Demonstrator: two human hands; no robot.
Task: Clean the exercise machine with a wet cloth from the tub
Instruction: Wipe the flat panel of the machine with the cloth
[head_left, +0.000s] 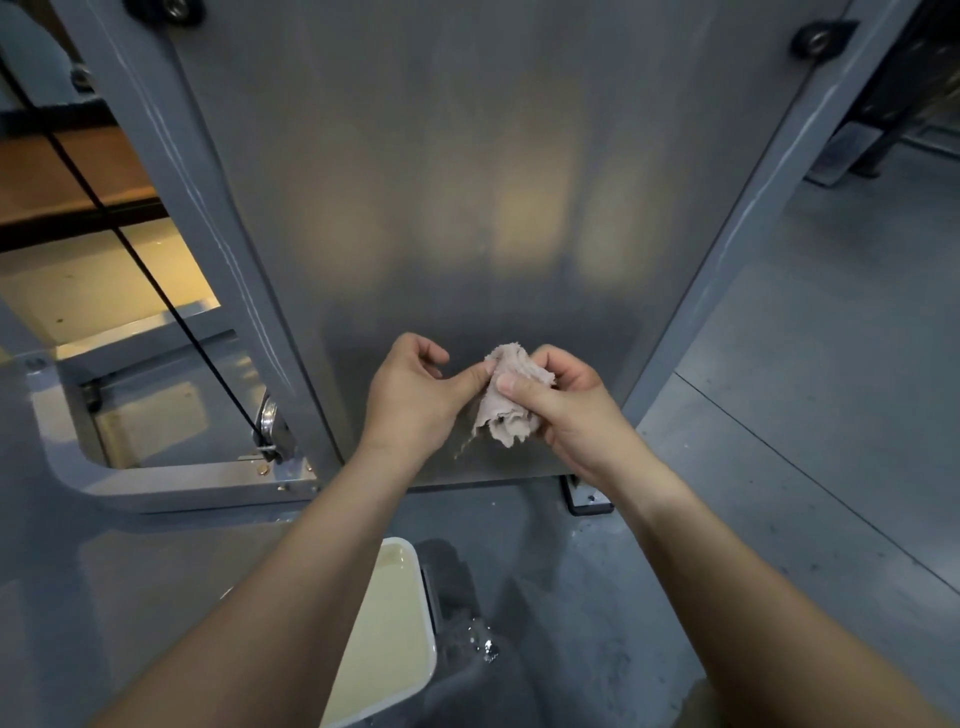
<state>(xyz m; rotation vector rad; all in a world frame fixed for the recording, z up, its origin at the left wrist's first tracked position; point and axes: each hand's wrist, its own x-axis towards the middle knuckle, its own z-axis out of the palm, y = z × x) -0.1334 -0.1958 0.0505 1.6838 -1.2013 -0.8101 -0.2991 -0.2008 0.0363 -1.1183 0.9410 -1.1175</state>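
A small, crumpled grey-beige cloth (506, 402) hangs between my two hands in front of the lower part of the exercise machine's grey metal panel (457, 182). My right hand (563, 402) grips the cloth, thumb pressed across its front. My left hand (415, 395) pinches the cloth's upper left edge with thumb and fingertip, the other fingers curled. Below my forearms stands a white tub (428, 613) of cloudy, pale water on the floor; my left forearm hides part of it.
Grey frame posts (208, 234) flank the panel on both sides. A black cable (130, 249) runs down to a pulley (270, 421) at the left. A small puddle (483, 647) lies on the grey floor right of the tub. More equipment stands at the far right.
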